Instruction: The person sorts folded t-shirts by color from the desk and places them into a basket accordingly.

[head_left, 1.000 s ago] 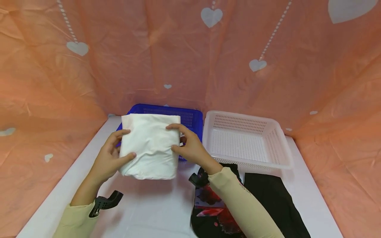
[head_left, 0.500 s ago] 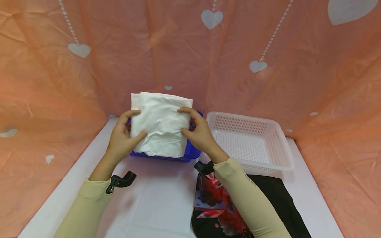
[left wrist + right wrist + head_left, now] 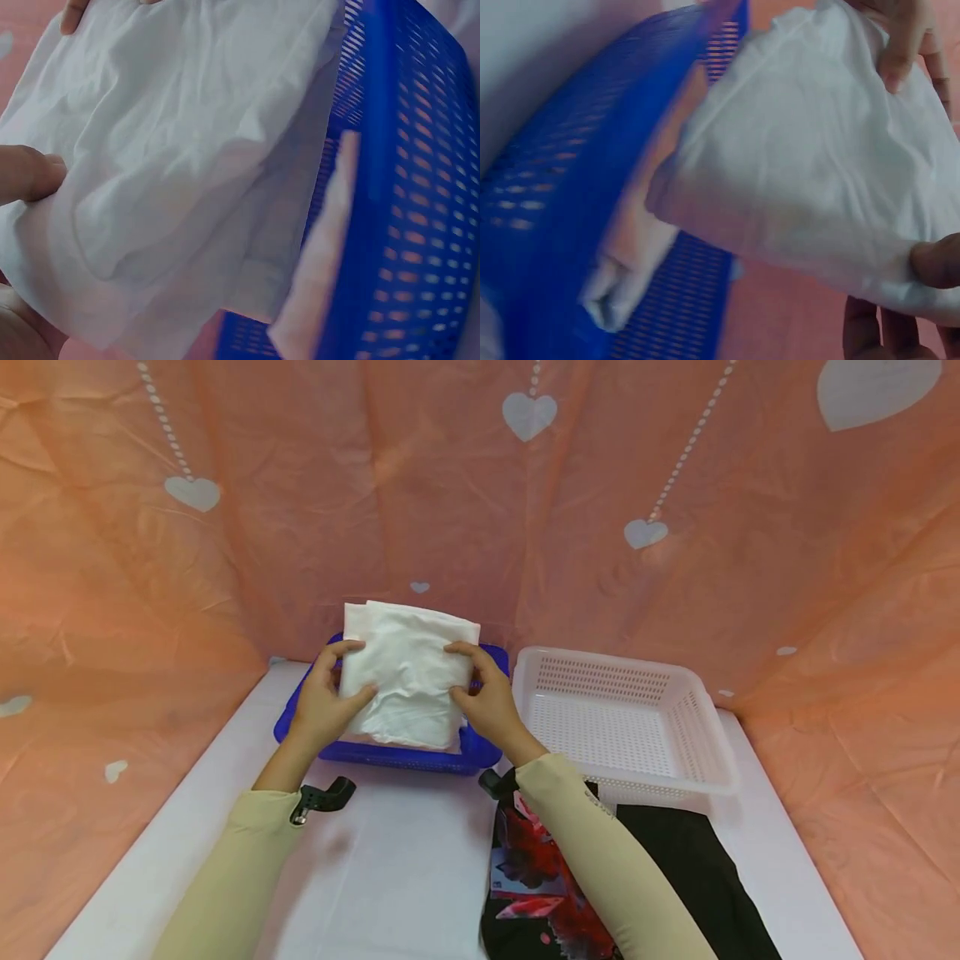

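Observation:
A folded white cloth [image 3: 408,681] is held up between both hands, tilted over the blue basket [image 3: 412,761]. At its left edge my left hand [image 3: 322,706] grips it, thumb in front and other fingers at the side. My right hand [image 3: 491,702] pinches the right edge, the thumb [image 3: 937,262] on the near face and fingers behind. The wrist views show loose lower layers and another pale folded cloth [image 3: 622,281] inside the basket beneath. From the head, the held cloth hides most of the basket's inside.
A white perforated basket [image 3: 626,718] stands right of the blue one. Black fabric [image 3: 678,860] with a red flower print lies on the table [image 3: 382,868] at the front right, partly under the right sleeve. An orange curtain [image 3: 465,510] with hearts hangs behind.
Both hands have carried the white cloth forward and slightly right, from in front of the blue basket to over it. In the last half second it has shifted only slightly.

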`<state>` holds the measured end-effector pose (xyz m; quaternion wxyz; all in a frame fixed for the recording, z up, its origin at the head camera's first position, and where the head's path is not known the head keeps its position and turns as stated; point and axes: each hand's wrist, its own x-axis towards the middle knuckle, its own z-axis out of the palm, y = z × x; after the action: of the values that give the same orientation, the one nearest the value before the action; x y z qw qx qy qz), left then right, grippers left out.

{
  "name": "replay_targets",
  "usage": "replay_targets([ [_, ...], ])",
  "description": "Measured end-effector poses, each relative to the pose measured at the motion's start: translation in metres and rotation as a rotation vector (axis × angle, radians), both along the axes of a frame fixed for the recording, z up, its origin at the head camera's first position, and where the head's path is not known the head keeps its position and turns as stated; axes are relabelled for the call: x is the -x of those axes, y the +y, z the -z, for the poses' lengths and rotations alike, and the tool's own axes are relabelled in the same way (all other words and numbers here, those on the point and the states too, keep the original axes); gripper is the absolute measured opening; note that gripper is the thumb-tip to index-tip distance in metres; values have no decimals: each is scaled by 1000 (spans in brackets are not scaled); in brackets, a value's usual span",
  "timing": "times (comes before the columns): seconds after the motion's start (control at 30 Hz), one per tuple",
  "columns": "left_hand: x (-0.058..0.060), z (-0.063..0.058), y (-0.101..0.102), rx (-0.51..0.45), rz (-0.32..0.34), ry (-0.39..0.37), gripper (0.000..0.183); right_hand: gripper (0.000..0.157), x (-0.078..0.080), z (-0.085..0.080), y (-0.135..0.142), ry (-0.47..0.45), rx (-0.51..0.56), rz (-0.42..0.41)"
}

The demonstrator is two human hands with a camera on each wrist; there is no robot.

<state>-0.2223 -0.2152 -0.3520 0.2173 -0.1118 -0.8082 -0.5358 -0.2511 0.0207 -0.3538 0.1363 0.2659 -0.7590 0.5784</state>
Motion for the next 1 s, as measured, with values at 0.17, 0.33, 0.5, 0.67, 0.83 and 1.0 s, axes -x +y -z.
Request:
replay_targets([
  [0.17,13,24,-6,16,-28,-59,62,57,8,22,-7,-13,-40,25],
  [0.33,23,40,-6,44,-14,-77,60,58,14,36,-11,-56,-59,74],
  [0.5,32,50,-7,97,-27,-112,58,61,20,47,-16,-156,-103,98],
  [0.67,38,58,-9,155,-33,-180,60,61,24,53,-19,-256,-143,111],
  [0.83,40,62,-11,275,-36,-262,66,60,28,58,-21,-361,-164,108],
  [1.0,43,63,-12,337,-27,-306,68,62,32,62,-23,-414,-241,120],
])
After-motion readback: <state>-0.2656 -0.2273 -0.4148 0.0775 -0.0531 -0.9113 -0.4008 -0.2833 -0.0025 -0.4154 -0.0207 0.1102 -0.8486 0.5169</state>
